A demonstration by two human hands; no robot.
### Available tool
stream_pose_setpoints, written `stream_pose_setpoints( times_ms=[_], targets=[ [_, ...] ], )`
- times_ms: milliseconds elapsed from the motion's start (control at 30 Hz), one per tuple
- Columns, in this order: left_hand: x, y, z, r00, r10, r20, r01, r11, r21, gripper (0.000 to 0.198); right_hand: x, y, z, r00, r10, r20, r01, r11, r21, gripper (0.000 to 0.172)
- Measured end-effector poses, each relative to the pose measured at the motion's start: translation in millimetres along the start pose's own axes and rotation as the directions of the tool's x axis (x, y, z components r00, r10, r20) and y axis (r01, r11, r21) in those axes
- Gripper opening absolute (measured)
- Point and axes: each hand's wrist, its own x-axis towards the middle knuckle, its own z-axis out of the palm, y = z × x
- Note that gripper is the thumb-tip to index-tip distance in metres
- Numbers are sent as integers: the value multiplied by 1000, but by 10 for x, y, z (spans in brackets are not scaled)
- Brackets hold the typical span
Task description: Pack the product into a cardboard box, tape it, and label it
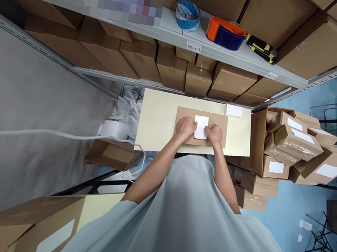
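The fingers (pixel 192 126) of the left hand (pixel 185 128) are bent and bunched close together. Their tips sit on the left edge of a white label (pixel 201 127). The right hand (pixel 214 134) does the same on the right edge. I cannot tell if the fingers pinch the label or only press on it. No writing shows on the label.

The label lies in the middle of a flat brown box (pixel 220 119). The box lies on a pale table (pixel 156 120), right in front of the person. A small stack of white labels (pixel 234 110) sits at the far edge of the table, near the box but not touching it.

To the right of the table stands a big open box (pixel 256 140) full of small brown parcels (pixel 294 141). They have white labels, but the words are too small to read. More parcels lie under it on the blue floor (pixel 290 205).

To the left are a white paper roll (pixel 113 129) and a white cable (pixel 42 133).

Behind the table is a grey shelf (pixel 231 55) with rows of brown boxes above and below it. On the shelf lie a blue and white tape roll (pixel 187 15), an orange and blue tape holder (pixel 225 33) and a yellow and black tool (pixel 260 48). A small tag (pixel 194 47) on the shelf edge seems to say "DZ-5-1", but it is hard to read.

Down in the left corner is another brown box (pixel 28 223) with a white label on its side.
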Motion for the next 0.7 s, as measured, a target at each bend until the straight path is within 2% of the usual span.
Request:
stream_pose_setpoints(
  times_ms=[67,267,467,600,700],
  targets=[
    [-6,7,1,1000,-5,-3,5,1000,13,36,-1,-4,-5,1000,-3,1,3,1000,-13,20],
    [9,8,7,1000,-12,-12,12,999,31,42,35,-52,17,999,7,-43,-10,998,-64,56],
    [92,-10,14,1000,-20,-24,21,999,25,42,149,-68,19,994,35,-100,-46,993,-111,52],
    [104,-66,30,1000,6,-1,-6,1000,3,35,150,19,-38,1000,-20,-15,19,997,-73,49],
    [100,-130,51,999,48,25,-47,999,-20,28,125,98,-96,997,-65,35,67,997,-38,40]
  ],
)
